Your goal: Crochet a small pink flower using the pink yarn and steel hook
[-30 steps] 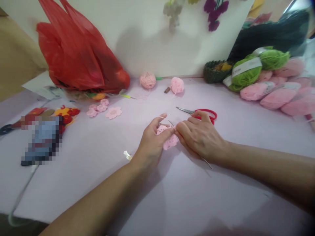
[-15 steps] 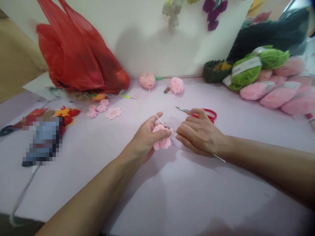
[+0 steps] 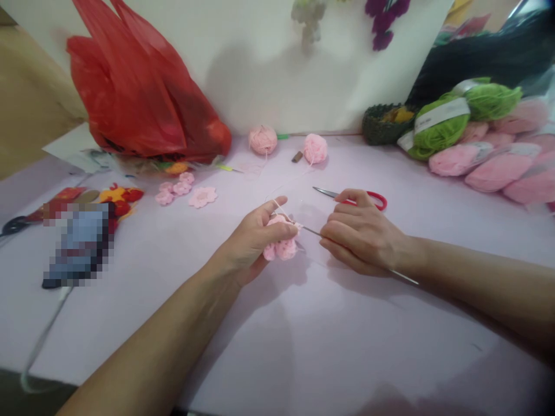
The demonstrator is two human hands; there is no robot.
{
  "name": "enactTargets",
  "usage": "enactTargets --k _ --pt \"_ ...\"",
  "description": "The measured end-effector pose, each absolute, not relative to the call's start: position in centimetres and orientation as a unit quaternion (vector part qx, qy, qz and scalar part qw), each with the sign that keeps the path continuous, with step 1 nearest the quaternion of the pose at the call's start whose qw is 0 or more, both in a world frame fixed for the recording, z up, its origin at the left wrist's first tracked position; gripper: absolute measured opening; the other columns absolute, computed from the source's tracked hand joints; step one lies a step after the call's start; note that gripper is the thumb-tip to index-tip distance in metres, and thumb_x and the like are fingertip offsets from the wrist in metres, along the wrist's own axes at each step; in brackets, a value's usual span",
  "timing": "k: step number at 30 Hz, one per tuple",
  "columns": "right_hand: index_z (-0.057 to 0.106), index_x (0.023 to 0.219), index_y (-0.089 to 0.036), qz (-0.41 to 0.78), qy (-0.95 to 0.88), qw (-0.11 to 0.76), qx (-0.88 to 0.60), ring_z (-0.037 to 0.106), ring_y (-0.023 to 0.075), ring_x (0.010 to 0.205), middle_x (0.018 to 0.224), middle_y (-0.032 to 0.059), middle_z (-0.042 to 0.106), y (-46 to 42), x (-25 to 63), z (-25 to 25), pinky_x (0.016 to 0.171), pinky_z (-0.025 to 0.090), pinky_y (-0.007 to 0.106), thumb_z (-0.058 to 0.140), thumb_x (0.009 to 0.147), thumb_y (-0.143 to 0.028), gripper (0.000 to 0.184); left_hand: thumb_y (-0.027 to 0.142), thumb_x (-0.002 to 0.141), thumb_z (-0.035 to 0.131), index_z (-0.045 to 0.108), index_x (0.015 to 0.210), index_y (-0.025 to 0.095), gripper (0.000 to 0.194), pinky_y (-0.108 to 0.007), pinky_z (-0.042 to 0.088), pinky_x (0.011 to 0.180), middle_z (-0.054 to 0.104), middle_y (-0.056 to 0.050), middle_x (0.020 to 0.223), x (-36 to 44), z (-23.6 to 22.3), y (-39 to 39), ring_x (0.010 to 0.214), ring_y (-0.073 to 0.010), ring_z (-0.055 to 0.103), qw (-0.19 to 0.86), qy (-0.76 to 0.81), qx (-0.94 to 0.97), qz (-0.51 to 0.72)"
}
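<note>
My left hand (image 3: 255, 240) grips a pink crocheted flower piece (image 3: 281, 245) between thumb and fingers, with part of it hidden behind the fingers. My right hand (image 3: 362, 234) holds a thin steel crochet hook (image 3: 312, 231), whose tip reaches into the edge of the flower. The hook's other end sticks out below my right wrist. A pale pink yarn strand (image 3: 288, 188) runs up from the flower towards a ball at the back. Just behind my right hand lie red-handled scissors (image 3: 376, 200), partly hidden by my fingers.
Two pink yarn balls (image 3: 262, 140) stand at the back of the lilac table (image 3: 347, 352), with small pink crocheted flowers (image 3: 202, 197) to the left. A red plastic bag (image 3: 139, 98) stands back left. Green and pink yarn skeins (image 3: 498, 167) and a woven basket (image 3: 384, 124) sit back right.
My hands have drawn slightly apart, so more of the hook's shaft shows between my right hand and the flower. The whole view has shifted a little.
</note>
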State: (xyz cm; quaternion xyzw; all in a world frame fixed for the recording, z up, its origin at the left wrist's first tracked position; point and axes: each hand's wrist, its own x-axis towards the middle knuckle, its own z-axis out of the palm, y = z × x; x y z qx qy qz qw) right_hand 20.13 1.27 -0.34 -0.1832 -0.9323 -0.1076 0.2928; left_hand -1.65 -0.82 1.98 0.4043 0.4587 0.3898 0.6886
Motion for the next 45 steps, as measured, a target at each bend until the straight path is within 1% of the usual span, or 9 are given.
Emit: enactTargets --k 6,15,20,24,32,35,37,40,45 --pt "0.055 0.075 -0.018 -0.103 -0.932 0.295 -0.182 0.045 0.0135 0.059 0.064 -0.0010 0.057 1.2 20.2 -0.2 0.094 0.039 0.039 0.043 0.100 -0.022 0.028 0.015 0.068 0.080 0.034 0.149 0.014 0.093 -0.027 0.042 0.067 0.063 0.000 0.082 -1.9 2.1 -0.7 0.070 -0.0123 0.058 0.689 0.464 0.404 0.383" --pt "0.055 0.074 -0.019 -0.103 -0.933 0.294 -0.178 0.044 0.0136 0.059 0.063 -0.0011 0.056 1.2 20.2 -0.2 0.094 0.040 0.039 0.043 0.099 -0.021 0.027 0.014 0.070 0.077 0.038 0.147 0.015 0.087 -0.027 0.043 0.067 0.065 0.000 0.082 -2.3 2.2 -0.6 0.071 -0.0132 0.059 0.686 0.472 0.407 0.375" --pt "0.054 0.076 -0.018 -0.062 -0.937 0.300 -0.168 0.045 0.0136 0.059 0.063 -0.0008 0.056 1.1 20.2 -0.1 0.094 0.039 0.040 0.043 0.099 -0.020 0.026 0.009 0.074 0.071 0.045 0.142 0.012 0.073 -0.023 0.042 0.060 0.060 0.004 0.073 -2.4 2.5 -0.4 0.060 -0.0079 0.053 0.693 0.460 0.409 0.375" --pt "0.053 0.078 -0.018 -0.003 -0.938 0.307 -0.163 0.043 0.0131 0.060 0.065 -0.0009 0.053 1.1 20.4 -0.1 0.093 0.039 0.040 0.043 0.099 -0.020 0.023 0.006 0.075 0.068 0.048 0.140 0.011 0.068 -0.021 0.042 0.058 0.062 0.003 0.074 -2.6 2.5 -0.4 0.059 -0.0067 0.053 0.701 0.454 0.409 0.368" --pt "0.050 0.084 -0.019 0.078 -0.933 0.320 -0.147 0.041 0.0125 0.064 0.069 -0.0021 0.050 1.0 20.6 0.0 0.094 0.039 0.040 0.044 0.099 -0.018 0.016 0.009 0.077 0.071 0.052 0.137 0.013 0.063 -0.020 0.044 0.059 0.061 0.002 0.074 -2.5 2.1 -0.3 0.062 -0.0072 0.055 0.713 0.435 0.414 0.363" --pt "0.050 0.086 -0.018 0.078 -0.931 0.325 -0.146 0.041 0.0125 0.065 0.070 -0.0019 0.050 0.9 20.4 -0.3 0.094 0.039 0.041 0.043 0.099 -0.017 0.015 0.014 0.078 0.075 0.054 0.138 0.017 0.064 -0.020 0.045 0.062 0.061 0.003 0.077 -2.1 1.8 -0.5 0.066 -0.0073 0.057 0.713 0.422 0.436 0.352" --pt "0.051 0.085 -0.018 0.062 -0.929 0.329 -0.156 0.041 0.0128 0.064 0.070 -0.0014 0.050 0.9 20.2 -0.5 0.092 0.039 0.041 0.042 0.099 -0.017 0.016 0.016 0.079 0.077 0.056 0.137 0.019 0.062 -0.020 0.045 0.063 0.062 0.003 0.081 -1.9 1.6 -0.8 0.068 -0.0070 0.059 0.713 0.412 0.453 0.340" --pt "0.051 0.082 -0.018 0.041 -0.919 0.340 -0.196 0.042 0.0130 0.064 0.069 -0.0005 0.050 0.9 20.0 -0.7 0.092 0.039 0.043 0.040 0.100 -0.017 0.021 0.016 0.080 0.076 0.058 0.135 0.020 0.058 -0.019 0.044 0.063 0.064 0.002 0.084 -1.5 1.3 -1.2 0.068 -0.0061 0.058 0.715 0.396 0.464 0.340" --pt "0.052 0.083 -0.017 0.074 -0.915 0.338 -0.209 0.042 0.0120 0.064 0.072 0.0000 0.052 0.9 20.1 -0.6 0.091 0.040 0.042 0.037 0.101 -0.018 0.023 0.017 0.081 0.076 0.059 0.132 0.021 0.054 -0.018 0.044 0.063 0.062 0.003 0.083 -1.5 1.5 -1.3 0.069 -0.0053 0.057 0.705 0.399 0.460 0.364"
